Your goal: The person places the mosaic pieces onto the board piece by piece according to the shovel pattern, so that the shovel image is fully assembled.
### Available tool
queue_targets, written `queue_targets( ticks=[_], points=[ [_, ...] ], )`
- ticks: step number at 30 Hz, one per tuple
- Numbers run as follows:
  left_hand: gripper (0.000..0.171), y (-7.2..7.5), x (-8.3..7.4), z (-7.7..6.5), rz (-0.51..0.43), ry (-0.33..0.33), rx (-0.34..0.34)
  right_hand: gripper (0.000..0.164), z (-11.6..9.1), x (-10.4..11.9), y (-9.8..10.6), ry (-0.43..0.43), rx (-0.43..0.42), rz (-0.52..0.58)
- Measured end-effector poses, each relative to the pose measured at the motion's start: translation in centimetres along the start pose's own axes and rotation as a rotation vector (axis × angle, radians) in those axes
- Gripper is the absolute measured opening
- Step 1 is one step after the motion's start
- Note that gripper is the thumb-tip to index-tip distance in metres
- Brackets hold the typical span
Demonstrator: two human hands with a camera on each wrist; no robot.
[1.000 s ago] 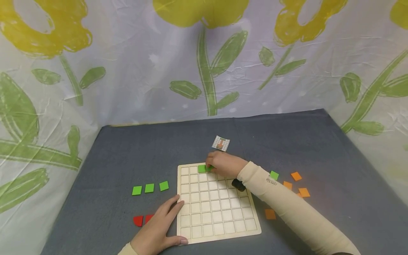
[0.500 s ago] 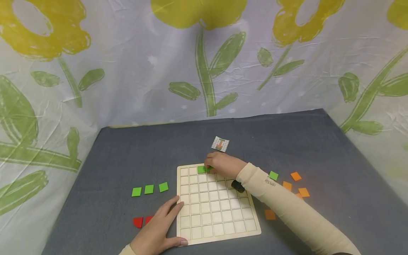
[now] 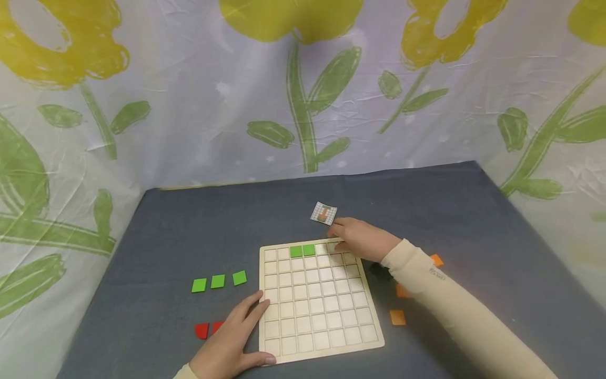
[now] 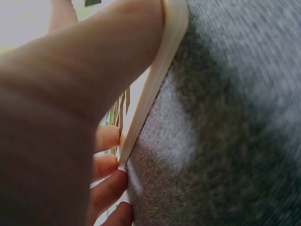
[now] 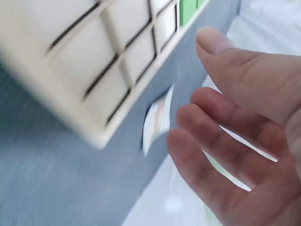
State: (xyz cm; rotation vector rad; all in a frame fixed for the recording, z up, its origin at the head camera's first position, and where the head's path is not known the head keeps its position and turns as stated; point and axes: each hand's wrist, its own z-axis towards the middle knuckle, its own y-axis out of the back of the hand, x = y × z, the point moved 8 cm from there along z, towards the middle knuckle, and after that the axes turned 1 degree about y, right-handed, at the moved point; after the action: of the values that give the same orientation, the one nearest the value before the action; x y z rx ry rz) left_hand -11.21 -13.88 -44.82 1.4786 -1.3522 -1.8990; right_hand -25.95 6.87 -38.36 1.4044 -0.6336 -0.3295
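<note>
A pale wooden grid board (image 3: 319, 305) lies on the grey cloth, with two green square tiles (image 3: 302, 250) side by side in its far row. My left hand (image 3: 232, 334) rests along the board's left edge, its thumb at the near corner and fingertips on the side. In the left wrist view the fingers (image 4: 107, 193) touch the board's rim. My right hand (image 3: 362, 239) is over the far right corner of the board. Its thumb and fingers (image 5: 195, 155) are spread apart in the right wrist view, holding nothing. Just beyond lies a small pattern card (image 3: 324, 213).
Several green tiles (image 3: 218, 281) lie left of the board. Red pieces (image 3: 201, 330) sit nearer, partly behind my left hand. To the right are orange tiles (image 3: 397, 317), some covered by my right sleeve (image 3: 454, 300). A flower-printed curtain (image 3: 208, 105) stands behind the table.
My right hand has let go of the second green tile in the far row and moved to the right, uncovering it. My left hand stays on the board edge.
</note>
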Motion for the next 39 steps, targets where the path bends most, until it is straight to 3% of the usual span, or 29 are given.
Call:
queue_targets(
  ticks=[9,17,24,33,39],
  points=[
    [0.094,0.0,0.0,0.0,0.002,-0.003,-0.022,0.035,-6.4,-4.2,1.3,-0.142,-0.01,-0.011],
    [0.095,0.1,0.2,-0.1,0.016,0.005,-0.035,0.035,-10.1,-6.5,0.6,-0.234,0.024,0.006],
    [0.098,-0.1,0.3,0.2,0.015,0.028,-0.009,0.03,-11.9,-6.9,-0.2,-0.241,0.042,0.017],
    [0.097,0.0,0.2,0.3,0.016,0.018,-0.009,0.035,-12.3,-7.2,-1.2,-0.294,0.086,0.053],
    [0.096,0.0,0.1,0.2,0.018,0.001,-0.018,0.035,-12.5,-7.4,-1.5,-0.32,0.069,0.045]
  ],
)
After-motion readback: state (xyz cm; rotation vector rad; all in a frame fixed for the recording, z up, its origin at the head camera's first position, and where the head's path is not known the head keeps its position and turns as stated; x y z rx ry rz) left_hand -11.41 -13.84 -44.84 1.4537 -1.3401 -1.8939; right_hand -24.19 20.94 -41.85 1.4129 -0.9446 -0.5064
